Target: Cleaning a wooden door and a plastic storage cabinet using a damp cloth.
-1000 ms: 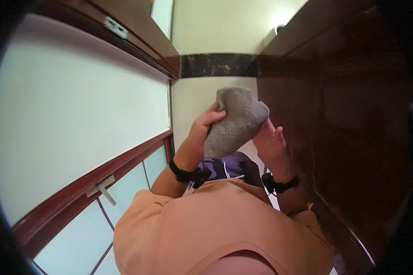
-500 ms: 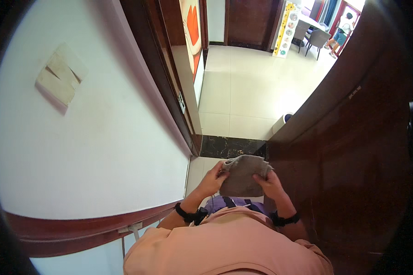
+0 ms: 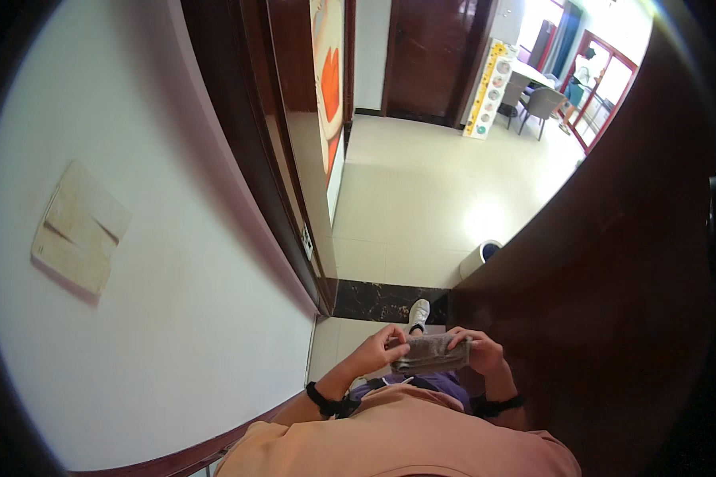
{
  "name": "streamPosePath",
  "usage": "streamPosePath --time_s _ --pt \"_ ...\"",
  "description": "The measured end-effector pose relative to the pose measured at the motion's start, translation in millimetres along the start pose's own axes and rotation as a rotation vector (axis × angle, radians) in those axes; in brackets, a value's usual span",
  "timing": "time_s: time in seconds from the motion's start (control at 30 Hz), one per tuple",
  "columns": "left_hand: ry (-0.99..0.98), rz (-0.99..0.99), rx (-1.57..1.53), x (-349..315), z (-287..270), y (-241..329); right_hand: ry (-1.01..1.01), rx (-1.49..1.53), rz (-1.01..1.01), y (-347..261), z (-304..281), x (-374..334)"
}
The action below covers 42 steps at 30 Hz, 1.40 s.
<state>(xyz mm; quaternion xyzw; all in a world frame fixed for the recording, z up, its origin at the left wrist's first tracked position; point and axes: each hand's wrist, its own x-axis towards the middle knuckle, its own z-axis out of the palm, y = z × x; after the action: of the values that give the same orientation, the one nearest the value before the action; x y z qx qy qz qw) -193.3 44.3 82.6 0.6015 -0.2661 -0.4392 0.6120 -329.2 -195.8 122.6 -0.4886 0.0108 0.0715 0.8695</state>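
Between my hands, in front of my waist, is a grey-brown cloth [image 3: 431, 355] folded into a small, thick oblong. My left hand [image 3: 383, 350] pinches its left end with the fingertips. My right hand [image 3: 479, 350] grips the right end, fingers over the top edge. Both wrists wear black bands. Below the cloth my purple-clad legs partly show, and one white shoe [image 3: 420, 313] stands at the black threshold strip [image 3: 374, 302].
A dark wooden door [image 3: 581, 318] rises close on my right. On my left run a white wall [image 3: 159, 262] and a door frame [image 3: 274, 143]. Past the threshold are a white bin [image 3: 479, 258], grey chairs [image 3: 541, 107], a table and a distant person [image 3: 578, 86].
The cloth has gone from a wider, flatter piece to a smaller folded one, held lower. My view has moved toward the doorway, and a white shoe now shows at the threshold.
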Motion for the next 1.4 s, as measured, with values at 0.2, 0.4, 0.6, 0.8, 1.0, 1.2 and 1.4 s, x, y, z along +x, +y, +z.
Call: streamPosePath --time_s 0.2,0.4,0.6,0.8,1.0,1.2,1.4 --pt "-0.005 -0.010 0.368 40 -35 15 -0.184 -0.364 0.088 -18 -45 100" --pt "0.238 -0.034 0.538 99 -62 64 -0.469 -0.681 -0.058 -72 -79 210" --pt "0.338 0.133 0.645 170 -80 108 -0.490 -0.757 -0.238 -145 -117 266" --pt "0.349 0.112 0.737 232 -81 132 -0.526 -0.903 -0.204 -159 -148 269" --pt "0.117 0.047 0.943 335 -83 144 -0.208 -0.960 0.170 -153 -182 277" --pt "-0.350 0.175 0.685 467 -62 148 0.285 -1.013 0.074 -191 -240 244" --pt "-0.784 0.396 0.545 583 -45 184 1.123 -0.794 -0.177 -206 -262 174"
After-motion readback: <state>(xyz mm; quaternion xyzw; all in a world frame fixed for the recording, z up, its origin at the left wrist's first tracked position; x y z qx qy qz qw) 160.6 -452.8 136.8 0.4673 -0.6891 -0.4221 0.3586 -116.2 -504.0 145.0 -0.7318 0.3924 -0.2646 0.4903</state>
